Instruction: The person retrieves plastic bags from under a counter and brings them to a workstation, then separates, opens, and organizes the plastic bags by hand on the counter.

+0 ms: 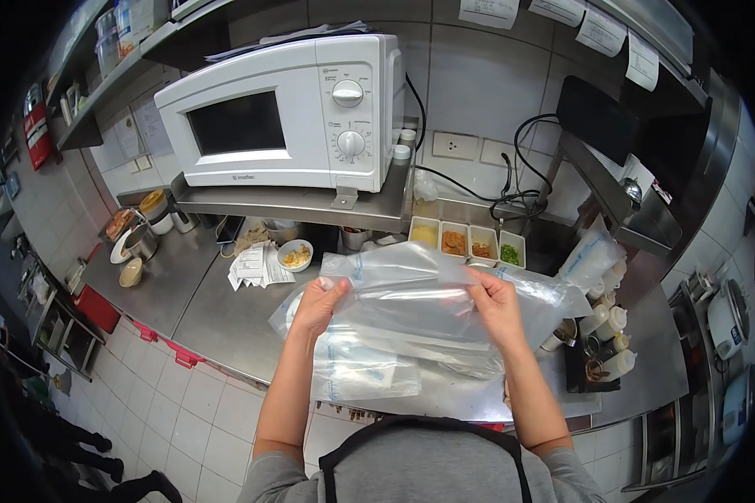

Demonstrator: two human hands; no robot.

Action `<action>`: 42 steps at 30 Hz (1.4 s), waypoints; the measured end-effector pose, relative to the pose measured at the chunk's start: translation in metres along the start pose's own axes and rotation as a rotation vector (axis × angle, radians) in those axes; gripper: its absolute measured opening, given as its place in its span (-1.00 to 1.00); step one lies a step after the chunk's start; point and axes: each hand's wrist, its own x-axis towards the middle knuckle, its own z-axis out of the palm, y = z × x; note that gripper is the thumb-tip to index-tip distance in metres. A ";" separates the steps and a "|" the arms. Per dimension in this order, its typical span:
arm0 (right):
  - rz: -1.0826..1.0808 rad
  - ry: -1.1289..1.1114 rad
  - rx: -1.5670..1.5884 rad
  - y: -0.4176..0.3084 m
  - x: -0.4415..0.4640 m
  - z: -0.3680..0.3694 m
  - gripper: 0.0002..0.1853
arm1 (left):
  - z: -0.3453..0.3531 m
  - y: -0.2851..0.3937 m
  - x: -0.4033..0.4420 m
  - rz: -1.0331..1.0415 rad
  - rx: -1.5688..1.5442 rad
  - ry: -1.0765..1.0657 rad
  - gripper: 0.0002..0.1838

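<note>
A clear plastic bag (407,285) is stretched between my two hands above the steel counter. My left hand (317,305) pinches its left side, thumb on top. At the right side, my right hand (492,303) grips the same bag between thumb and fingers. Beneath it lie more clear plastic bags (365,373) with blue print, spread over the counter's front part. Whether the held bag is separate from all of those below, I cannot tell. Just beyond the bag stand white tubs (454,241) of chopped ingredients, one with green pieces.
A white microwave (285,113) rests on a raised steel shelf (294,204). Paper slips (258,266) and a bowl of yellowish pieces (294,255) are to the left. Squeeze bottles (617,365) crowd a dark rack at right. A person's legs (75,440) show at lower left.
</note>
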 end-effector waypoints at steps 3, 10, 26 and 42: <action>-0.027 0.055 -0.062 -0.006 -0.003 -0.003 -0.71 | -0.011 -0.010 0.001 -0.074 -0.133 0.093 -0.63; -0.084 0.051 0.102 -0.028 -0.015 -0.034 -0.64 | -0.088 -0.079 0.011 -0.083 0.705 0.457 -0.62; -0.056 -0.119 0.365 -0.037 -0.039 -0.042 -0.60 | 0.069 0.061 -0.009 -0.008 -0.132 -0.344 -0.57; -0.417 -0.277 -0.919 -0.075 -0.026 -0.027 -0.60 | 0.131 0.086 -0.050 0.391 0.305 -0.451 -0.78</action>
